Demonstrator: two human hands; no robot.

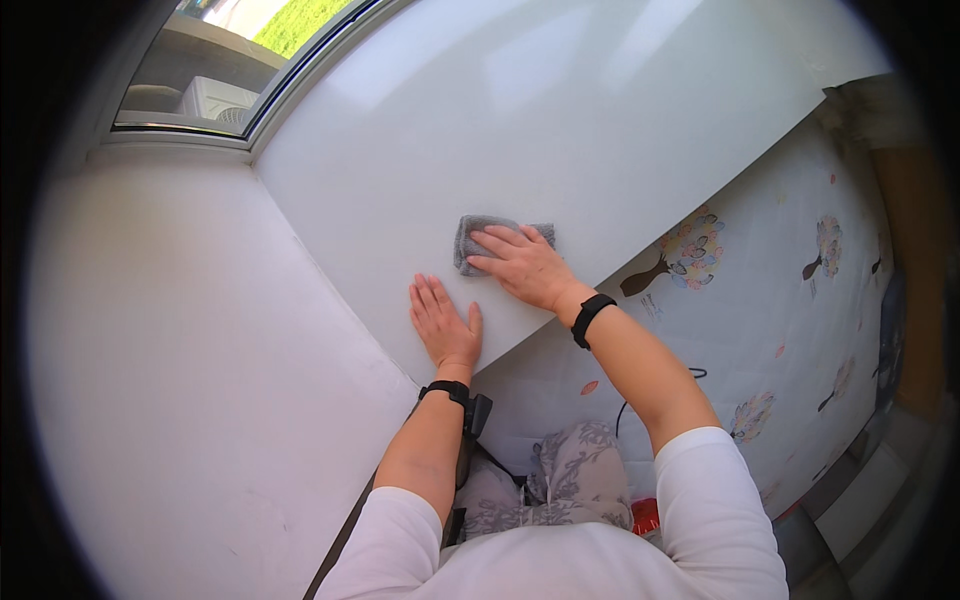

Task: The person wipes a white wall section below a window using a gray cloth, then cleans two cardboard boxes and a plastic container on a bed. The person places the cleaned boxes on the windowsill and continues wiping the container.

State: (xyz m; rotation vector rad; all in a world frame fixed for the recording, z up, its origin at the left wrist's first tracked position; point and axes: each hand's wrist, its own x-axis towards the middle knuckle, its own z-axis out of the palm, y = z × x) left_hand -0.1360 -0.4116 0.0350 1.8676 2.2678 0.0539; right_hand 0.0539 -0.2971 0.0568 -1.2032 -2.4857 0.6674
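Observation:
My right hand (525,262) presses down on a folded grey cloth (471,238), fingers spread over its top. The cloth looks like terry or microfibre and lies on a smooth white window sill (420,172). Part of its far right corner sticks out behind my fingers. To the lower left, my left hand (448,328) rests flat on the same sill near its front corner, with nothing in it. Its thumb stands apart from the fingers. Both wrists wear black bands.
A white wall (187,360) borders the sill on the left. At the top left is a framed window (259,139), with an outdoor unit (216,101) beyond the glass. Below the sill's front edge spreads a tree-patterned sheet (675,337), where a thin dark cable (621,420) lies near my knees.

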